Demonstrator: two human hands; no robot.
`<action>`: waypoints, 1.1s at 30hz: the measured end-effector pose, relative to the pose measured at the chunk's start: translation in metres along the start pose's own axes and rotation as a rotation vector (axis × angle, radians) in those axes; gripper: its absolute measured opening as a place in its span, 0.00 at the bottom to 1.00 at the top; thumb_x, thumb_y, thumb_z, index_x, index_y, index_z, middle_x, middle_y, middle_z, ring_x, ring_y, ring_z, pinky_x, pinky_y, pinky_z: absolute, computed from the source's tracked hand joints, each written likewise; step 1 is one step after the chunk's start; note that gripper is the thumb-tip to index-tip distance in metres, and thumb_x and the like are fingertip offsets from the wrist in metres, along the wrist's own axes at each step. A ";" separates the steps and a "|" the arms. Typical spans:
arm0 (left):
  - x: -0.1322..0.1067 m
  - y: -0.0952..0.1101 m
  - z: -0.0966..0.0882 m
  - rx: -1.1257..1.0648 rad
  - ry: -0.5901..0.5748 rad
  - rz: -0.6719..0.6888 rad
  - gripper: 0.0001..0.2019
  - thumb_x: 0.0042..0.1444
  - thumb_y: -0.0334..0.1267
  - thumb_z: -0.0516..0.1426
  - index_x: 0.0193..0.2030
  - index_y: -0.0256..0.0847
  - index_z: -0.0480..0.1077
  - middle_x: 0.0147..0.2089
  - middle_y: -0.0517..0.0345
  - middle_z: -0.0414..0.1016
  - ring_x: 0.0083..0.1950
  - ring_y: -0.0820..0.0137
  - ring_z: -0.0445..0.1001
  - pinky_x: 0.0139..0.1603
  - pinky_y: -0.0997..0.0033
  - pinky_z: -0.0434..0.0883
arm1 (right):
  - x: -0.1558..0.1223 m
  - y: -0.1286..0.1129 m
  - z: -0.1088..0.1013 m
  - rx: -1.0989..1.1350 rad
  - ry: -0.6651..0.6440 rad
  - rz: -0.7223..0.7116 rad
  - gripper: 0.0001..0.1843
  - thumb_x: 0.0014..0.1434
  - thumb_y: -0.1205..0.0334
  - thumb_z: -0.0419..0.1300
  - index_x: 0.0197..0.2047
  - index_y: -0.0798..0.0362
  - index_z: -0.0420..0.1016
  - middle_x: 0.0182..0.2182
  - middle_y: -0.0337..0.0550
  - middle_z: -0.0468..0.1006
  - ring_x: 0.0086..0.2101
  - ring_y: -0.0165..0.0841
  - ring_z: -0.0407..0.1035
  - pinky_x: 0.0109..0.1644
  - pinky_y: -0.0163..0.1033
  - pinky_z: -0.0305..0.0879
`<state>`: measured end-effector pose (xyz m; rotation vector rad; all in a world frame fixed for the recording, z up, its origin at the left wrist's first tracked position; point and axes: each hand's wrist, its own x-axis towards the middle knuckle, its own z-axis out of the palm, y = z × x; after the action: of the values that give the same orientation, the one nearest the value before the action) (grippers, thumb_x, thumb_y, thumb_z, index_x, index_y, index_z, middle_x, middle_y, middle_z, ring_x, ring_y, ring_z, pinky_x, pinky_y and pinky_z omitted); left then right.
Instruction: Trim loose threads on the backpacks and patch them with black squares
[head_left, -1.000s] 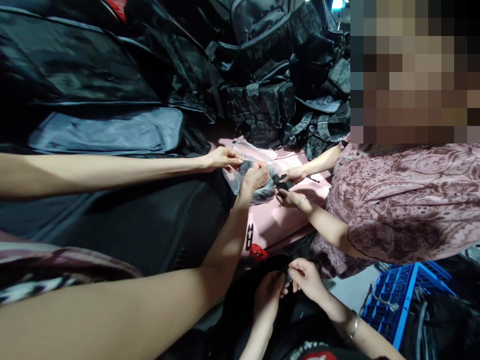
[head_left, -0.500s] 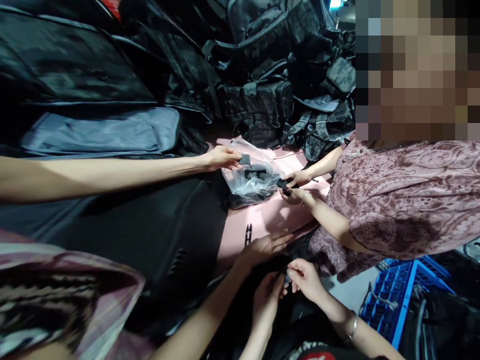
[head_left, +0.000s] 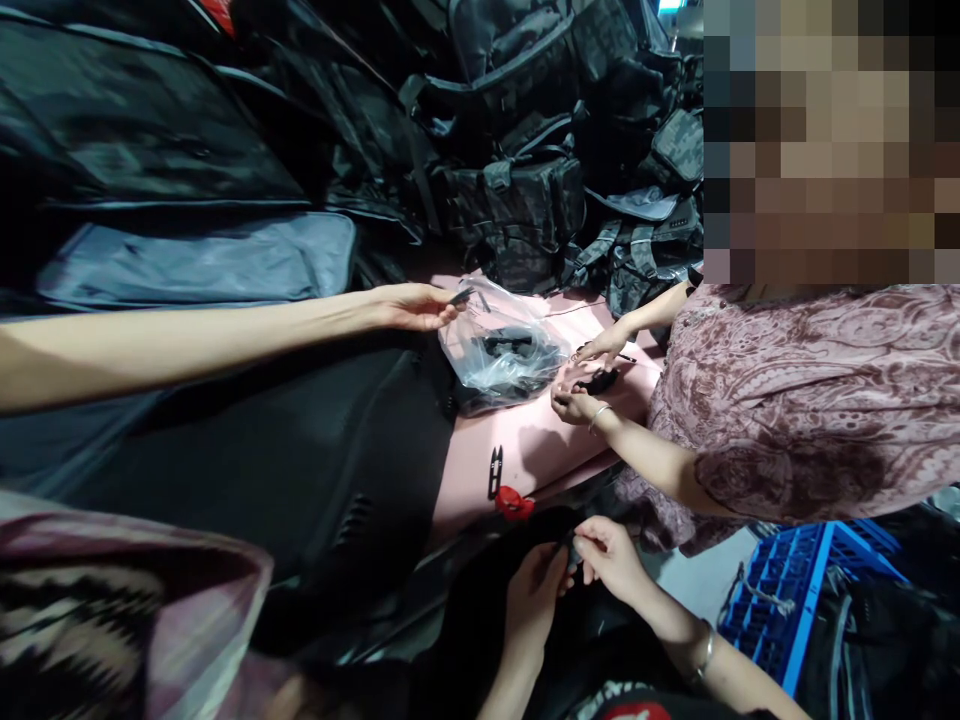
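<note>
At the bottom middle, my left hand (head_left: 534,595) is closed in a pinch around a small dark piece (head_left: 574,550). My right hand (head_left: 609,560), with a silver bangle on the wrist, pinches the same piece from the other side, thumb and fingertips together. The fingers hide most of it, so I cannot make out its kind. Dark cloth lies below my hands. Just beyond them on a pink surface (head_left: 480,440) are black thread snips (head_left: 496,472) and a small red object (head_left: 514,502).
From the left, a co-worker's hand (head_left: 424,305) holds a small dark strip beside a clear plastic bag (head_left: 510,360) of dark pieces. Another person's hands (head_left: 581,395) work across the surface. Camouflage backpacks (head_left: 517,210) pile up behind; a blue plastic crate (head_left: 780,590) stands at right.
My hands have barely moved. The left co-worker's nearer hand has withdrawn, and the red object now shows. Their other hand has turned its dark piece; the person opposite has parted their hands.
</note>
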<state>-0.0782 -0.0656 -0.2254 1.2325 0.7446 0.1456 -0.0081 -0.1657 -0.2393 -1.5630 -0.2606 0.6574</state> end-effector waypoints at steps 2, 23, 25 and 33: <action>0.000 0.000 0.001 -0.003 0.008 -0.010 0.20 0.37 0.53 0.61 0.30 0.36 0.70 0.23 0.60 0.70 0.23 0.73 0.66 0.23 0.74 0.63 | 0.000 -0.001 0.000 -0.003 0.003 0.007 0.19 0.50 0.47 0.58 0.33 0.56 0.66 0.20 0.31 0.64 0.13 0.19 0.58 0.16 0.26 0.49; 0.002 -0.007 0.010 0.078 -0.036 0.104 0.21 0.41 0.58 0.59 0.23 0.37 0.68 0.19 0.62 0.66 0.21 0.74 0.63 0.23 0.75 0.60 | 0.000 0.002 -0.011 -0.003 0.000 -0.008 0.20 0.50 0.45 0.58 0.32 0.56 0.65 0.21 0.33 0.66 0.14 0.19 0.57 0.16 0.27 0.51; 0.003 -0.009 0.011 0.095 -0.036 0.103 0.21 0.41 0.58 0.58 0.22 0.38 0.67 0.19 0.62 0.65 0.21 0.74 0.63 0.23 0.75 0.60 | 0.001 0.003 -0.012 -0.005 -0.007 -0.013 0.20 0.50 0.46 0.57 0.32 0.56 0.65 0.21 0.33 0.66 0.14 0.19 0.57 0.16 0.27 0.51; 0.013 -0.019 0.012 0.149 -0.024 0.145 0.24 0.39 0.62 0.56 0.19 0.40 0.61 0.17 0.63 0.61 0.21 0.73 0.61 0.23 0.74 0.58 | 0.006 0.006 -0.020 -0.019 -0.067 -0.010 0.21 0.50 0.44 0.57 0.31 0.56 0.64 0.21 0.33 0.66 0.14 0.19 0.57 0.16 0.27 0.51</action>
<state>-0.0668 -0.0758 -0.2468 1.4290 0.6538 0.1967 0.0066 -0.1800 -0.2466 -1.5585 -0.3249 0.7023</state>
